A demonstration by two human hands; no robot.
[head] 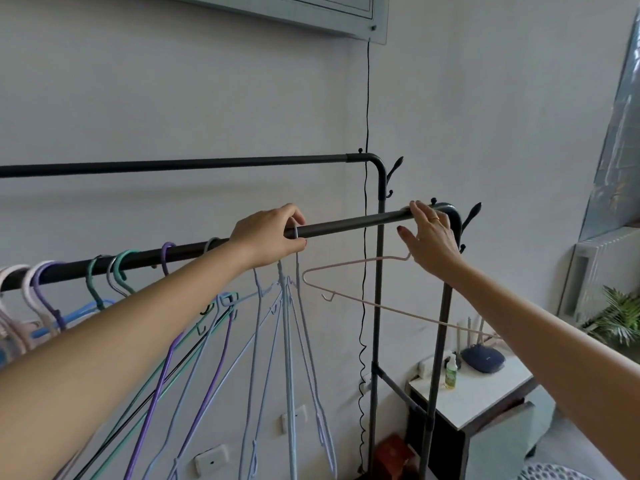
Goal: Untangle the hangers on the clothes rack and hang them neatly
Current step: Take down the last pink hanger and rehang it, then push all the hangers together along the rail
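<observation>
White-walled room, black clothes rack, left hand pinches blue hanger hook at rail, right hand fingers spread over rail, pink hanger beneath palm, grip unclear.

Your clothes rack has two rails: the front rail runs before you, the back rail behind and above it. Hangers crowd the front rail's left and middle stretch. Your left hand sits at the rail's middle, your right hand near its right end, with one tilted hanger below it. Behind the rack's right end stands a small table carrying a bottle.
</observation>
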